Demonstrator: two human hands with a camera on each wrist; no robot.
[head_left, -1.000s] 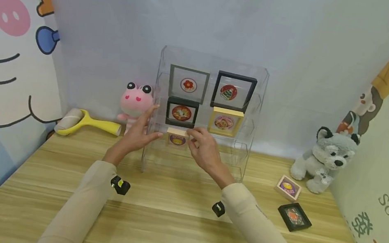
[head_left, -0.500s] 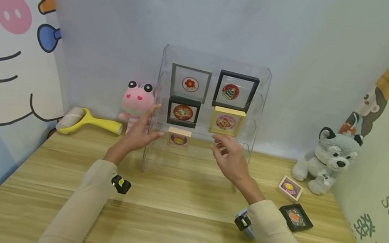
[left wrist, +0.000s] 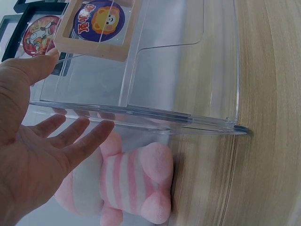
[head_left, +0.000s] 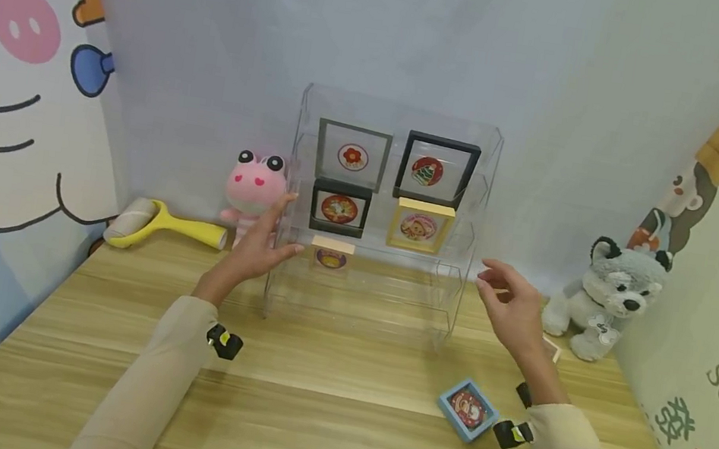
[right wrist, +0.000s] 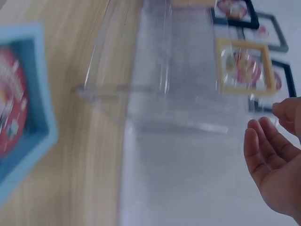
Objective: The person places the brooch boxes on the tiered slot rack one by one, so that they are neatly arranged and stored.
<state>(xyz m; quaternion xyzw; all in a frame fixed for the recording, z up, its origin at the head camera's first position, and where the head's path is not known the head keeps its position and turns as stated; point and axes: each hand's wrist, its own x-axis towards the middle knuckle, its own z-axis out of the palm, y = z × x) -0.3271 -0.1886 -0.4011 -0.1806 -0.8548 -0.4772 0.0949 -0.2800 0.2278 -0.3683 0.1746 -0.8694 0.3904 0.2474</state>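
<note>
A clear tiered rack holds several square frames: grey, black with a tree picture, black with a red picture, yellow and a small light wooden one lower left. My left hand rests at the rack's left side, fingertips on the outer panel and thumb in front, beside the wooden frame in the left wrist view. My right hand is in the air right of the rack, fingers loosely bent, holding nothing. Below it a blue frame lies on the table.
A pink plush sits behind my left hand, and a yellow-handled lint roller lies farther left. At the right sits a grey plush dog. A light frame and a black one are partly covered by my right arm.
My right hand has let go of the wooden frame, which stays on the rack, and has moved right, past the rack. The blue frame has come into view. My left hand has stayed in place.
</note>
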